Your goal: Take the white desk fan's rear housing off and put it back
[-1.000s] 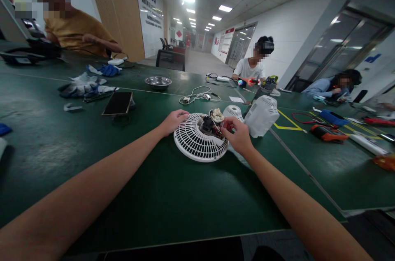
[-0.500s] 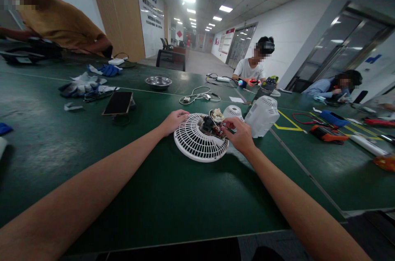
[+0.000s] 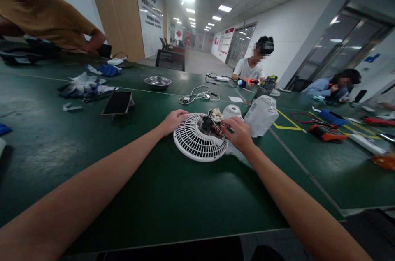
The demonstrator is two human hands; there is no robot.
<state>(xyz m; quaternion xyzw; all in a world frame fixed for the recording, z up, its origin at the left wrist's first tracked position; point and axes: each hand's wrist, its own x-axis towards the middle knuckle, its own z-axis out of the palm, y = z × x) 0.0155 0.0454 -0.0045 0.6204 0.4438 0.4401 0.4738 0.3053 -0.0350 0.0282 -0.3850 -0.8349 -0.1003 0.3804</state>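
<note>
A round white fan grille lies on the green table, with a dark motor and wires at its centre. My left hand grips the grille's upper left rim. At the right side of the motor my right hand has its fingers pinched together among the wires; what sits between the fingertips is too small to make out. Just behind that hand stand a small white domed part and a white plastic housing.
Behind the grille are a coiled white cable and a metal bowl. A phone on a stand and gloves lie to the left. An orange meter is at right. Several people sit around the table.
My hands and the grille keep almost the same place. The person at the far left has leaned slightly further left.
</note>
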